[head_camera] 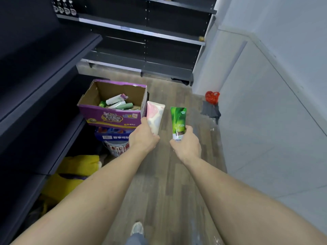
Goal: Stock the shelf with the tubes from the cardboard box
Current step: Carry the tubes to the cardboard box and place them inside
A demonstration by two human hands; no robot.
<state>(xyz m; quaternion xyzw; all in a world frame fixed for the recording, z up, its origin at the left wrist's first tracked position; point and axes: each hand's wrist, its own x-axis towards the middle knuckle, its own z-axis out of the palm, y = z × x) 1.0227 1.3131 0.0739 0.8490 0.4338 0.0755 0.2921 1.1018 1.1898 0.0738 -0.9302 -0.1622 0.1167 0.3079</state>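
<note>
At frame centre, the left hand (144,137) grips a pink-and-white tube (155,114) and the right hand (187,145) a green tube (178,122), crimped ends up, probably for shelving. Beyond, centre-left, the purple cardboard box (113,115) holds more tubes (117,103); dark shelves (46,71) fill the left.

Tube caps (177,139) hidden in fingers (189,129)
</note>
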